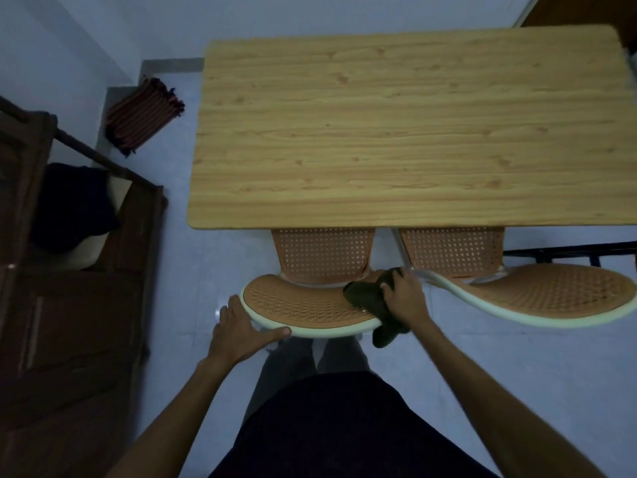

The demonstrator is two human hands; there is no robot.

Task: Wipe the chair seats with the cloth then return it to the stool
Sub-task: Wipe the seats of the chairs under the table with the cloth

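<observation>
Two orange perforated plastic chairs with pale rims are pushed under the near edge of a light wood-grain tabletop, so most of each seat is hidden beneath it. Of the left chair only a strip of seat and the curved backrest show; the right chair is cut off at the picture's right edge.

The right hand is closed around a dark, crumpled cloth, pressing it against the right end of the left chair's backrest (not on the seat itself, as far as the dim light lets one tell). Part of the cloth hangs down over the pale rim, and its colour is hard to make out.

The left hand grips the left end of the same backrest, thumb along the near rim and fingers curled round its outer edge.

At the left stands dark wooden furniture, partly out of frame, with a dark bundle on it. A striped, fringed cloth lies on the pale floor beyond the tabletop's far left corner.
</observation>
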